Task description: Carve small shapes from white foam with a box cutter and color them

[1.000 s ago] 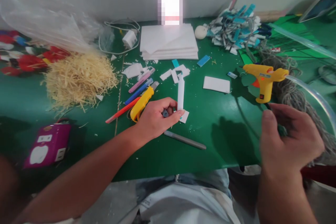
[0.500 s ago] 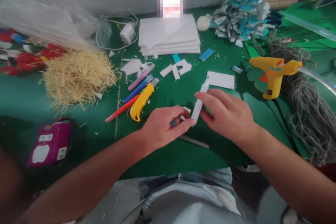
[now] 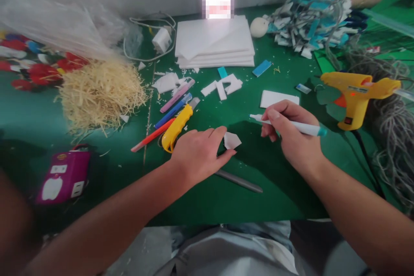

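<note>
My right hand (image 3: pixel 293 140) is closed round a white marker pen (image 3: pixel 287 125) with a teal end, held level above the green table (image 3: pixel 252 207) with its tip pointing left. My left hand (image 3: pixel 199 153) rests on the table with thumb and forefinger pinching a small white foam piece (image 3: pixel 232 140). A grey pen (image 3: pixel 239 182) lies just below my left hand. The yellow utility knife (image 3: pixel 176 127) sits to the left of that hand.
A yellow glue gun (image 3: pixel 357 95) stands at the right beside grey yarn (image 3: pixel 393 138). A stack of white foam sheets (image 3: pixel 215 43) lies at the back, with a white card (image 3: pixel 278 98), coloured pens (image 3: pixel 174 105), a straw pile (image 3: pixel 100 92) and a purple power strip (image 3: pixel 63 177).
My right hand came from the glue gun's cord, took the white marker from my left hand and swung it level. My left hand dropped onto the small white foam piece.
</note>
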{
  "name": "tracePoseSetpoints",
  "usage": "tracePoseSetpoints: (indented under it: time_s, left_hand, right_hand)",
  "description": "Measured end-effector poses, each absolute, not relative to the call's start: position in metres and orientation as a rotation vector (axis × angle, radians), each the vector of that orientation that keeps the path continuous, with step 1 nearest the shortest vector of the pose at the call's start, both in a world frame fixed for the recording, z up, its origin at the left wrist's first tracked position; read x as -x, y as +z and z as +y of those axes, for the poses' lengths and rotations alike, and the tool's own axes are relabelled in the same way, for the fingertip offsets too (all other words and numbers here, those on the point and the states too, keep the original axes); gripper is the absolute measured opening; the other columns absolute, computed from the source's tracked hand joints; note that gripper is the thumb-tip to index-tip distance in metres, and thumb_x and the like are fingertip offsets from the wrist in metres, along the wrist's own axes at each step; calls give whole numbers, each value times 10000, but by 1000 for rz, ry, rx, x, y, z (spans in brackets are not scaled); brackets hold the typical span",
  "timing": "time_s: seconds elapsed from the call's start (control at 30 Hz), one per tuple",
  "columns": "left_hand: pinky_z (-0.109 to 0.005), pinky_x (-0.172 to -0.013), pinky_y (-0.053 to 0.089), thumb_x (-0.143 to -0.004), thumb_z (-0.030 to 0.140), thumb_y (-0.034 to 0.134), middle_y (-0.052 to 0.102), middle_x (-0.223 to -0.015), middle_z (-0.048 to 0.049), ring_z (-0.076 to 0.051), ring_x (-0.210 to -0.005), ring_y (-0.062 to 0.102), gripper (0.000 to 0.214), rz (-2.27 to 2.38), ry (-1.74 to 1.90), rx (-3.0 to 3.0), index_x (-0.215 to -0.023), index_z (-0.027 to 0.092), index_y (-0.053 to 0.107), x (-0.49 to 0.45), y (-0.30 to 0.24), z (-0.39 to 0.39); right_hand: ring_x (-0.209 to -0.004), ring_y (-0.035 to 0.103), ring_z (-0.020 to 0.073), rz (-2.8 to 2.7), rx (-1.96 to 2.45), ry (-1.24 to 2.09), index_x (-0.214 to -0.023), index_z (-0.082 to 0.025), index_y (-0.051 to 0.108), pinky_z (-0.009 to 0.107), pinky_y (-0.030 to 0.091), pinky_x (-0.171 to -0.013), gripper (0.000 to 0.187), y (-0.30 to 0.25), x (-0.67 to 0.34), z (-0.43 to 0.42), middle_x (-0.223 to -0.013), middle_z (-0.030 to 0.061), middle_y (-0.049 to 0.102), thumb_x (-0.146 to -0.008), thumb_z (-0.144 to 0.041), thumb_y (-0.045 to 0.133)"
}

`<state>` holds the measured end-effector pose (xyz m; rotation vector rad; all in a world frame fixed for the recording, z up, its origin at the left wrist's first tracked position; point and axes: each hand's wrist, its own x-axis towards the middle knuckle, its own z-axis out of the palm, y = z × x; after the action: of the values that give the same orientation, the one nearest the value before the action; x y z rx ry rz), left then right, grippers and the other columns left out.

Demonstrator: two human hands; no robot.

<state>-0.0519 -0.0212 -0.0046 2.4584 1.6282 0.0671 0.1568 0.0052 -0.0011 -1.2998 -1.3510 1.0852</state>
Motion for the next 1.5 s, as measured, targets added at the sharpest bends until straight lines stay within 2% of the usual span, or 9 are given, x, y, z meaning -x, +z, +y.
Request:
tracePoseSetpoints:
  time_s: [0.1,0.2,0.3,0.5,0.6,0.7,0.9,1.03,1.5]
  left_hand:
    - [-324,-653,481,-923,536,713,818,-972,-51,-270,-814,771,517,1617,91,-2424,-1342,238,668,56,-7,-19]
    - [-320,-647,472,-904,542,733,818,-975,-41,-266,-806,763,500,1605,106,-2423,-1318,263,694,60,-10,-16]
    - [-317,-630,454,-915,536,735,795,-865,-37,-243,-731,737,483,1592,228,-2481,-1292,234,714,65,-11,-16]
    - [-334,-593,423,-940,602,687,769,-836,-63,-226,-644,678,557,1541,447,-2572,-1271,154,710,74,-13,-17]
    - [-330,-574,394,-942,559,688,752,-786,-49,-227,-638,668,457,1513,374,-2587,-1182,174,740,75,-14,-17]
    - [-324,-575,378,-959,511,653,758,-799,-40,-217,-648,667,397,1520,321,-2573,-1192,202,741,73,-15,-16]
    - [-279,-550,334,-937,486,670,676,-700,16,-179,-600,632,436,1565,64,-2354,-1297,241,693,68,-8,-8]
    - [-251,-529,319,-908,499,717,651,-712,30,-157,-577,606,480,1579,-34,-2242,-1318,254,679,66,-4,-1]
    - [-229,-502,300,-911,480,716,611,-677,53,-108,-476,507,448,1487,127,-2261,-1282,230,686,72,-9,0]
  right_hand:
    - [-453,574,120,-1356,1288,1212,-817,-257,680,244,460,-418,109,2,-158,5,-562,-51,641,-830,-332,757]
    - [-503,653,130,-1409,1316,1327,-824,-240,711,251,543,-479,89,3,-158,4,-647,-29,716,-789,-260,791]
    - [-539,684,138,-1409,1313,1373,-812,-233,741,251,570,-503,95,2,-158,5,-690,-13,747,-770,-266,820]
    - [-508,653,131,-1396,1338,1414,-730,-235,733,251,545,-492,158,-1,-160,10,-633,-8,713,-809,-344,816]
    - [-489,647,132,-1363,1341,1418,-753,-240,721,252,535,-477,122,-2,-159,10,-630,-17,716,-797,-299,818]
    - [-486,649,132,-1358,1361,1386,-698,-243,691,252,536,-483,156,-2,-156,8,-621,-17,722,-783,-268,819]
    - [-462,591,121,-1425,1454,1283,-648,-241,679,245,475,-449,213,0,-154,6,-551,-26,668,-787,-284,834]
    - [-464,596,117,-1457,1446,1228,-638,-237,693,250,480,-462,211,-1,-153,6,-573,-17,689,-810,-277,810]
    - [-466,578,125,-1574,1497,1140,-596,-252,655,262,443,-454,251,1,-153,3,-525,-23,652,-821,-210,758]
